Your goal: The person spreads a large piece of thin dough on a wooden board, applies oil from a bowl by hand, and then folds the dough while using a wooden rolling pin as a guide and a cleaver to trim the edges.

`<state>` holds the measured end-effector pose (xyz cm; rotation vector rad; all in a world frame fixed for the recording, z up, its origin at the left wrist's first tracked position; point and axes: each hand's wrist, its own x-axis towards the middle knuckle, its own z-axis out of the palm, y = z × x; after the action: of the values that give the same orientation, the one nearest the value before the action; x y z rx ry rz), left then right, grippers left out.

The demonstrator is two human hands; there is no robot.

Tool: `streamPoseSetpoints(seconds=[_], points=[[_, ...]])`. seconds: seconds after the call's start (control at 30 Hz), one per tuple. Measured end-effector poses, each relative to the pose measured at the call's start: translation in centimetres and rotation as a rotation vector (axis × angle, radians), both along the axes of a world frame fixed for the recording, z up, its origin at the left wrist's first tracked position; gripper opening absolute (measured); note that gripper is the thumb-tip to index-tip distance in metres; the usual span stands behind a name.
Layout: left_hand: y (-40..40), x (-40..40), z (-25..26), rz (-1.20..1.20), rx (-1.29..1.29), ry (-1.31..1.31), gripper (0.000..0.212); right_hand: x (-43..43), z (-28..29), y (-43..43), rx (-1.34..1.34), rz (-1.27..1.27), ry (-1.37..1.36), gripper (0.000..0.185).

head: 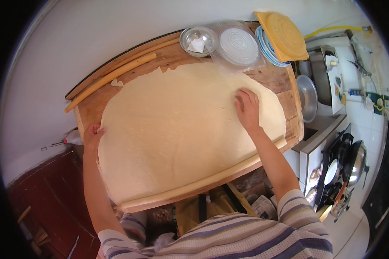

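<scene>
A broad, thin sheet of dough (pixel 178 119) covers most of a wooden board (pixel 272 77). At its left edge, my left hand (pixel 93 136) has thumb and curled fingers closed on the dough's rim. My right hand (pixel 248 108) is over the right part of the sheet, fingers bent and thumb apart, holding nothing; whether the fingertips touch the dough is unclear. Along the board's front edge runs a long pale roll (pixel 201 179), shaped like a rolling pin; whether dough wraps it cannot be told. A ragged flap of dough (pixel 117 83) sticks out at the back left.
A wooden rolling pin (pixel 113 79) lies along the back left. Behind the dough stand a clear bowl (pixel 196 34), a clear plastic lid (pixel 240 45) overlapping the sheet's rear, and blue-rimmed plates (pixel 266 48) under a yellow tray (pixel 283 35). A metal basin (pixel 307 98) and wok (pixel 356 162) are rightward.
</scene>
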<state>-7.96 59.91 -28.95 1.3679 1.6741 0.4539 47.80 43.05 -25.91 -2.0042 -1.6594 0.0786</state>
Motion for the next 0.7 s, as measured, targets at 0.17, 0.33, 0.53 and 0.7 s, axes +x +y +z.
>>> streamPoseSetpoints(seconds=[0.17, 0.33, 0.53, 0.7], points=[[-1.5, -2.0, -0.6, 0.329, 0.306, 0.451, 0.021, 1.4, 0.1, 3.5, 0.056, 0.036, -0.148, 0.039], [-5.3, 10.4, 0.2, 0.169, 0.73, 0.34, 0.032, 4.3, -0.6, 5.7, -0.168, -0.051, -0.143, 0.055], [-13.6, 28.7, 3.5, -0.537, 0.766, 0.131, 0.039, 4.3, 1.9, 7.6, -0.495, -0.011, -0.021, 0.064], [-16.1, 34.7, 2.8, -0.694, 0.691, 0.122, 0.044, 4.6, 2.3, 7.6, -0.573, 0.098, 0.61, 0.054]])
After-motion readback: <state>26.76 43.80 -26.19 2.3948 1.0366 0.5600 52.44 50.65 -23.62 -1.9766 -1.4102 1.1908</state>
